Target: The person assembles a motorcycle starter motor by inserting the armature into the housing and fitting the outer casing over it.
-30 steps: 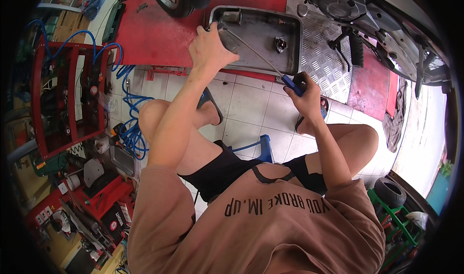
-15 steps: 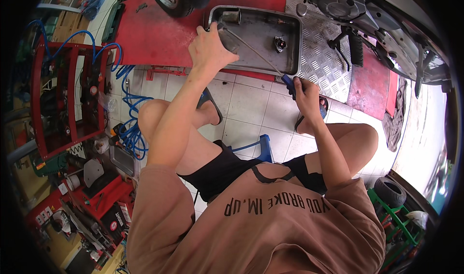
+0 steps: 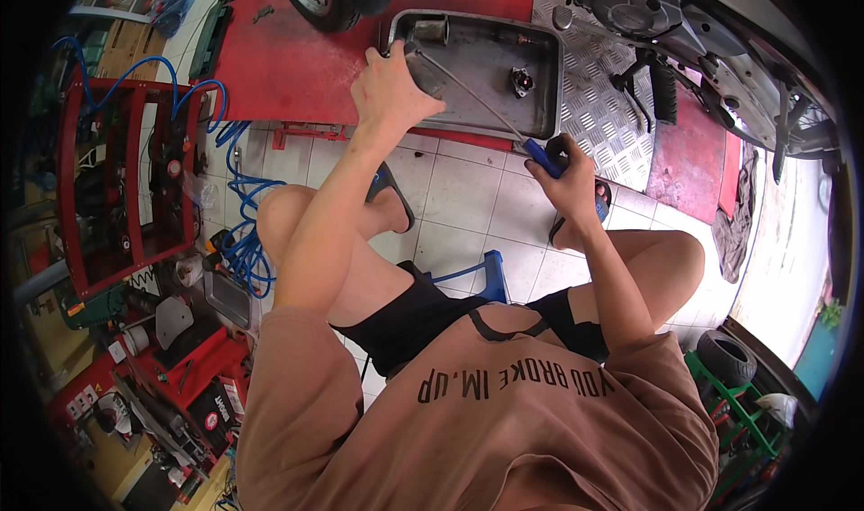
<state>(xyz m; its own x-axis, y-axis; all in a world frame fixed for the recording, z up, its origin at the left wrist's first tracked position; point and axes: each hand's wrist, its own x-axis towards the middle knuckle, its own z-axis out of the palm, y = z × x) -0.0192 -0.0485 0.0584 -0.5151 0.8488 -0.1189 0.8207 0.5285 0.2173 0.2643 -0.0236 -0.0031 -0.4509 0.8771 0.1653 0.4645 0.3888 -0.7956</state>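
A long screwdriver with a blue handle (image 3: 543, 157) is in my right hand (image 3: 571, 176), closed around the handle. Its thin metal shaft (image 3: 477, 99) slants up and left across the metal tray (image 3: 560, 88) to my left hand. My left hand (image 3: 389, 97) is closed on a greyish part (image 3: 427, 75) at the tray's left side, with fingers and thumb spread around it. The hand covers much of that part, so its kind does not show. The screwdriver's tip meets the part near my fingertips. A metal cylinder (image 3: 431, 32) lies just beyond, in the tray's far left corner.
A small dark metal component (image 3: 521, 82) sits in the tray's right half. The tray rests on a red platform (image 3: 297, 56) beside a treadplate (image 3: 612, 142). A motorcycle engine (image 3: 634, 7) stands at the far right, a wheel (image 3: 337, 2) at the far edge. Blue hose (image 3: 245, 232) coils at left.
My right hand has shifted its fingers on the screwdriver handle, which has turned a little. My left hand and the part stay where they were.
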